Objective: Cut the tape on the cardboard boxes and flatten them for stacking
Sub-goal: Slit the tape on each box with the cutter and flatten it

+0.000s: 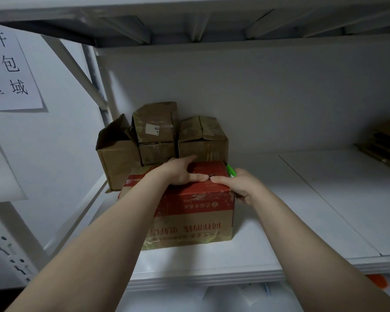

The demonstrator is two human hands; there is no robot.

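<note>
- The red box (189, 212) stands closed on the shelf (279, 221).
- The left hand (180, 174) lies flat and wide on top of the red box, probably to keep it steady.
- The right hand (239, 185), at the top right corner of the red box, holds a green cutter (230, 170), ready to cut, I think.
- Brown boxes (158, 131) wait just behind the red box; flat cardboard (387, 147) lies far to its right.

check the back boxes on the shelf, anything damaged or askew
Yes. The leftmost brown box has its top flaps standing open and bent, and the labelled top box sits tilted. The red box between the left hand and the right hand, which grips a green tool, looks intact.
</note>
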